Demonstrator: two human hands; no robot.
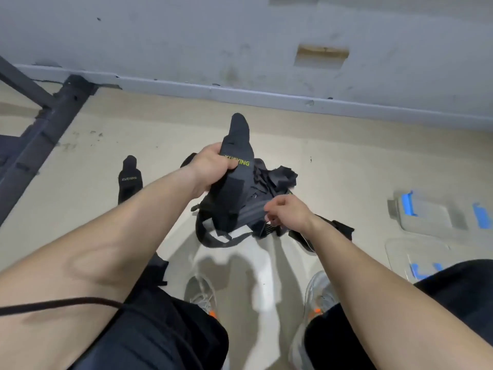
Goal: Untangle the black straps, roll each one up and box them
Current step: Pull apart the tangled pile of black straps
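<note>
- A beige floor [346, 161] meets a grey wall [186, 44].
- The left hand [213, 168] grips one black strap [236, 140], which sticks up above the tangle [269, 180].
- The right hand [289, 212] pinches the tangle's near edge.

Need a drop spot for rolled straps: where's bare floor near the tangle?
Bare floor between the strap tangle and the clear container; also between the loose strap and the black frame. It is crowded at the tangle itself, where the left hand and right hand grip it.
</note>
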